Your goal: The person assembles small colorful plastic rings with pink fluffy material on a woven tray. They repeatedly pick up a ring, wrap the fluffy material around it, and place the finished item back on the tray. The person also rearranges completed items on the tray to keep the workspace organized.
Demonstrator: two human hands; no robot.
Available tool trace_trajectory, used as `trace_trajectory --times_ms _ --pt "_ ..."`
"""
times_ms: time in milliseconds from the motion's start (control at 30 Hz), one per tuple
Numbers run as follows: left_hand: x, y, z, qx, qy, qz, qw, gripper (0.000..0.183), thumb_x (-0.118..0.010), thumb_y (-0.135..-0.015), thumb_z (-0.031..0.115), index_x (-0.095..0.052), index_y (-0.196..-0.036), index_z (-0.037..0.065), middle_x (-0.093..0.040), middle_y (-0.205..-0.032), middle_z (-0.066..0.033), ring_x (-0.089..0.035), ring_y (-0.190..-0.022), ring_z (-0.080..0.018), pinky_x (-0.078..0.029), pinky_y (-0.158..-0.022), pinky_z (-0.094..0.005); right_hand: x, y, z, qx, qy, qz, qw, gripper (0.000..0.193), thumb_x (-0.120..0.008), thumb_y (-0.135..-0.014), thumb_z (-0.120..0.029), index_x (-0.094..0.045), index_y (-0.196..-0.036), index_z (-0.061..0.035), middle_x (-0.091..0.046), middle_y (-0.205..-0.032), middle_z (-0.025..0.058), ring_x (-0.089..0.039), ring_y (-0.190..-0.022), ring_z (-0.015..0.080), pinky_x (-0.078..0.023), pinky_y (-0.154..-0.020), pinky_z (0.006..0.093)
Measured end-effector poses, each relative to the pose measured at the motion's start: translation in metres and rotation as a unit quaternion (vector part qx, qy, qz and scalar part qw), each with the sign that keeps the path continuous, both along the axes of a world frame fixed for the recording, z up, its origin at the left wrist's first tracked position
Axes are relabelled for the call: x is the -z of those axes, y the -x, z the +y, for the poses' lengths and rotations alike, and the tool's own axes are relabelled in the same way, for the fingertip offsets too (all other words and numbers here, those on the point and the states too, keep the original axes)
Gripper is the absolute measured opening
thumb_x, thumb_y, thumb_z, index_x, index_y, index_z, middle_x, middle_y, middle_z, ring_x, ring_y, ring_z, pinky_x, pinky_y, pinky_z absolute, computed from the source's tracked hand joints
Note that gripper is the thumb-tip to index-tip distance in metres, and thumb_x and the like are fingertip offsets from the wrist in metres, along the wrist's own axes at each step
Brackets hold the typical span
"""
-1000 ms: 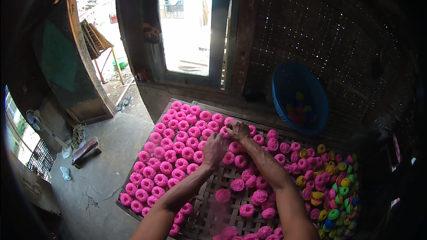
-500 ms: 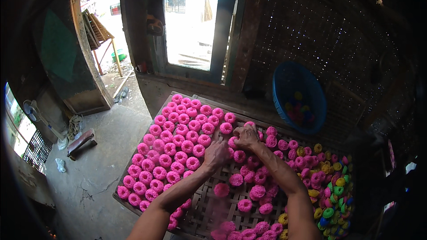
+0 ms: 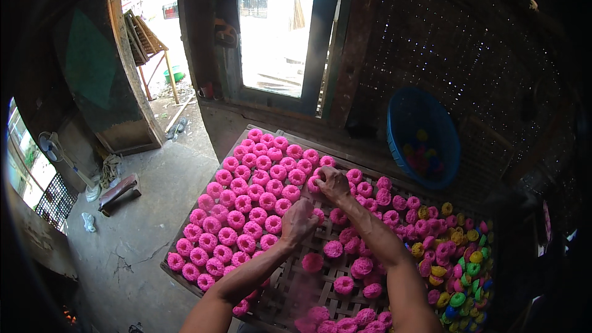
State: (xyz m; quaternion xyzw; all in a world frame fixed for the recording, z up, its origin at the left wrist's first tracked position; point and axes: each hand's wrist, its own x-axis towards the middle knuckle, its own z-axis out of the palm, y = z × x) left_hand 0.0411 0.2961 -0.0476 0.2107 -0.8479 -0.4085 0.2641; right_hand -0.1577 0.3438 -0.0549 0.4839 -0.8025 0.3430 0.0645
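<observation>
A slatted woven tray (image 3: 287,293) holds many pink ring-shaped crackers with a lacy, stringy surface. On its left they sit in close rows, such as the pink cracker (image 3: 235,219). My right hand (image 3: 334,186) is over the far middle, its fingers closed on a pink ring-shaped cracker (image 3: 314,184) at the end of a row. Lower and left of it, my left hand (image 3: 298,222) has curled fingers against another pink cracker (image 3: 318,215); its fingertips are partly hidden. Looser pink crackers (image 3: 361,267) lie scattered right of my hands.
At the tray's right is a heap of yellow, green, blue and pink crackers (image 3: 456,299). A blue basin (image 3: 425,95) with coloured pieces leans behind it. A fan (image 3: 52,148) stands on the concrete floor at left, near an open doorway. A window (image 3: 271,43) is ahead.
My right hand has moved left across the tray to the pink cracker at the row's end. My left hand has shifted slightly left and nearer. The whole view has shifted a little.
</observation>
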Motion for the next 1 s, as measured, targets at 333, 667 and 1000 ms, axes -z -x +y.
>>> trace_trajectory --times_ms 333,667,1000 --pt "0.003 0.011 -0.01 -0.036 -0.043 -0.009 0.998 0.028 -0.074 -0.077 0.02 -0.066 -0.095 0.0 -0.07 -0.088 -0.0167 -0.07 -0.085 -0.0326 -0.055 -0.078 -0.0431 -0.01 -0.011 0.015 0.015 0.065 0.01 0.998 0.028 -0.077 -0.086 -0.026 -0.076 -0.111 -0.0115 -0.07 -0.098 0.0149 -0.07 -0.092 0.0326 -0.057 -0.081 0.0411" --pt "0.001 0.042 -0.039 0.032 0.253 -0.121 0.959 0.031 -0.073 -0.078 0.03 -0.071 -0.094 0.004 -0.058 -0.114 -0.0213 -0.068 -0.091 -0.0373 -0.056 -0.075 -0.0496 -0.014 0.014 0.086 0.061 -0.071 0.124 0.988 0.023 -0.07 -0.083 -0.021 -0.079 -0.103 -0.0143 -0.074 -0.106 0.0115 -0.069 -0.098 0.033 -0.053 -0.09 0.0454" --pt "-0.016 0.002 -0.039 0.022 0.165 -0.013 0.986 0.018 -0.07 -0.088 0.021 -0.072 -0.1 0.008 -0.063 -0.104 -0.0125 -0.068 -0.092 -0.0338 -0.055 -0.073 -0.0468 -0.023 -0.002 0.084 0.024 -0.207 0.179 0.962 0.024 -0.071 -0.078 -0.018 -0.078 -0.101 -0.0135 -0.068 -0.099 0.0126 -0.065 -0.101 0.034 -0.049 -0.091 0.049"
